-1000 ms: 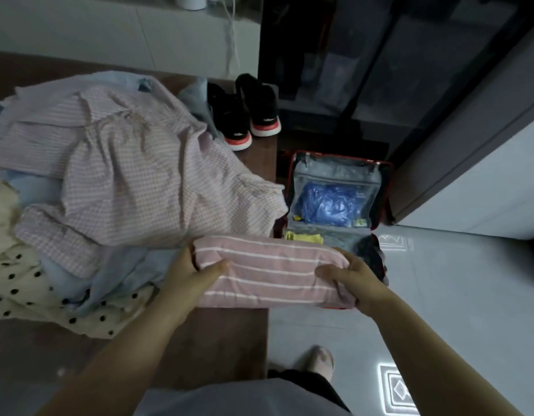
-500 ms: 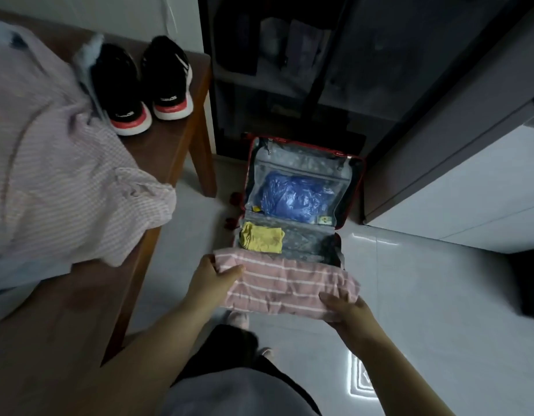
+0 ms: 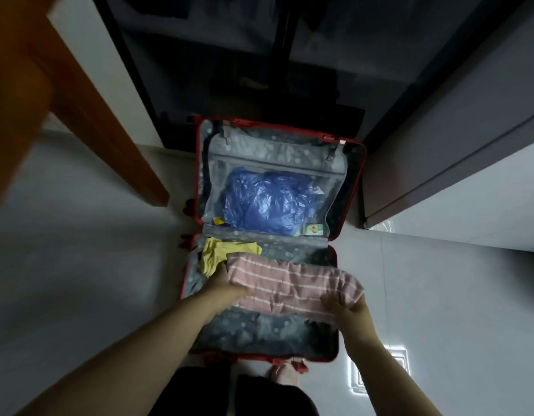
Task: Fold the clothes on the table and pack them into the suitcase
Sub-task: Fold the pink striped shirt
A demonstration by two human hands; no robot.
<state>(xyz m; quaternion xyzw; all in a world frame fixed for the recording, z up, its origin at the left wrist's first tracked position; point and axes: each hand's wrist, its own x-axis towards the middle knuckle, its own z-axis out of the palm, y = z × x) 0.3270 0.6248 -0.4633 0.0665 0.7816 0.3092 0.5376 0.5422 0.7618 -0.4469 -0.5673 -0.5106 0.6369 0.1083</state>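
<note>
A folded pink garment with white stripes point(image 3: 292, 283) hangs low over the near half of the open red suitcase point(image 3: 351, 187) on the floor. My left hand point(image 3: 222, 285) grips its left end, thumb on top. My right hand point(image 3: 348, 310) holds its right end, fingers curled over the edge. A small yellow garment point(image 3: 219, 253) lies in the near half's back left corner, partly under the pink one. The grey dotted lining point(image 3: 259, 328) shows in front of the garment.
The suitcase lid holds a blue plastic bag point(image 3: 268, 202) behind a mesh pocket. A brown wooden table leg point(image 3: 109, 124) stands to the left. A dark glass cabinet point(image 3: 259, 55) is behind the suitcase and a grey cabinet point(image 3: 470, 145) on the right. Pale floor tiles point(image 3: 79, 250) surround it.
Both hands carried the pink striped garment off the table, down and forward over the suitcase's near half. The view swung away from the clothes pile and shoes.
</note>
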